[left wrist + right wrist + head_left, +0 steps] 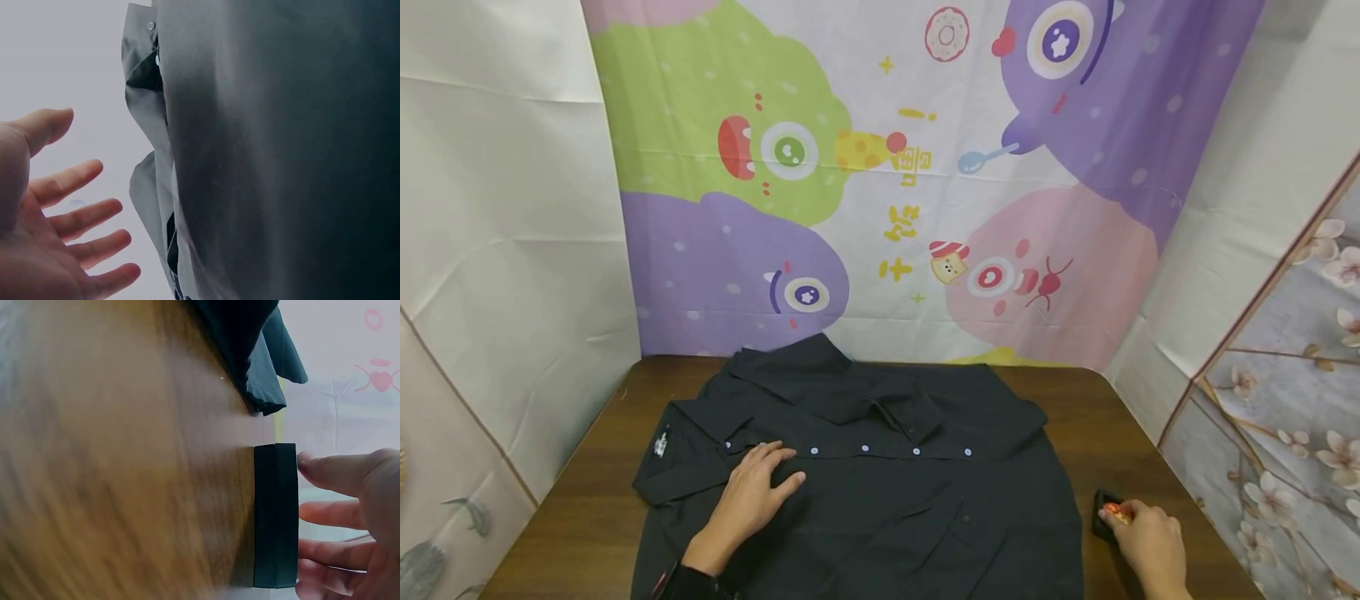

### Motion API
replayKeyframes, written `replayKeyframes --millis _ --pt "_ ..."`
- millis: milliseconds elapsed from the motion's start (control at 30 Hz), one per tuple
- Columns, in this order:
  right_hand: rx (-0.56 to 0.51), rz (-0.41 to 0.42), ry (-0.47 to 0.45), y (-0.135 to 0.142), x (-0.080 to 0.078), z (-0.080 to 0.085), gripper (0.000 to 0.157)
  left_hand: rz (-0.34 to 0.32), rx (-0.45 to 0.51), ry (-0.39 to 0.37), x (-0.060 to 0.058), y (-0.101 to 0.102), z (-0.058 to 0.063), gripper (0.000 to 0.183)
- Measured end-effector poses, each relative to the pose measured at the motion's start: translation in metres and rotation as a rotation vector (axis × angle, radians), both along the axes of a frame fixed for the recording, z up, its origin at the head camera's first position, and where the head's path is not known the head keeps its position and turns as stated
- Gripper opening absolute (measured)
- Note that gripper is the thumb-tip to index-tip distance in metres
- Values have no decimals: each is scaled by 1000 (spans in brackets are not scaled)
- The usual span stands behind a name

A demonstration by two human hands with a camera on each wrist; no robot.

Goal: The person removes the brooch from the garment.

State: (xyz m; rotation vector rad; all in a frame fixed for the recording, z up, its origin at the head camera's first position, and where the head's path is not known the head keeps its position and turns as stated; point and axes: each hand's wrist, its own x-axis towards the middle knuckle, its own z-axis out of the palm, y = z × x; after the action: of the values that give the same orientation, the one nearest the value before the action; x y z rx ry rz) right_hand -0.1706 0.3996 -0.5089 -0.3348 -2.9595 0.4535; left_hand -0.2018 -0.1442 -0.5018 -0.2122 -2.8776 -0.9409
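Observation:
A black shirt (865, 500) with a collar and a row of white buttons lies spread out. My left hand (752, 492) is over its left front beside the button row, fingers spread and relaxed. In the left wrist view, the left hand (62, 212) appears apart from the dark cloth (269, 150). At the right, the fingertips of my right hand (1150, 542) touch the top of a small black box (1100, 529). Something red and yellow (1117, 512) shows by the thumb, its kind unclear. The right wrist view shows the box (276, 515) side-on, fingers along its upper face.
The shirt and box lie on a brown wooden table (602, 467). A cartoon-printed cloth (880, 333) hangs behind the far edge. White sheeting (512, 208) stands at the left, and a flower-patterned panel (1285, 417) at the right.

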Motion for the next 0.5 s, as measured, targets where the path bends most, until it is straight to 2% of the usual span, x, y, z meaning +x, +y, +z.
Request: replayKeyframes --millis 333,500 --pt "-30 -1 -16 -1 -2 5 44 1 -1 -2 -1 1 0 39" --pt "-48 9 13 -4 -5 5 38 8 9 45 -1 1 -1 40"
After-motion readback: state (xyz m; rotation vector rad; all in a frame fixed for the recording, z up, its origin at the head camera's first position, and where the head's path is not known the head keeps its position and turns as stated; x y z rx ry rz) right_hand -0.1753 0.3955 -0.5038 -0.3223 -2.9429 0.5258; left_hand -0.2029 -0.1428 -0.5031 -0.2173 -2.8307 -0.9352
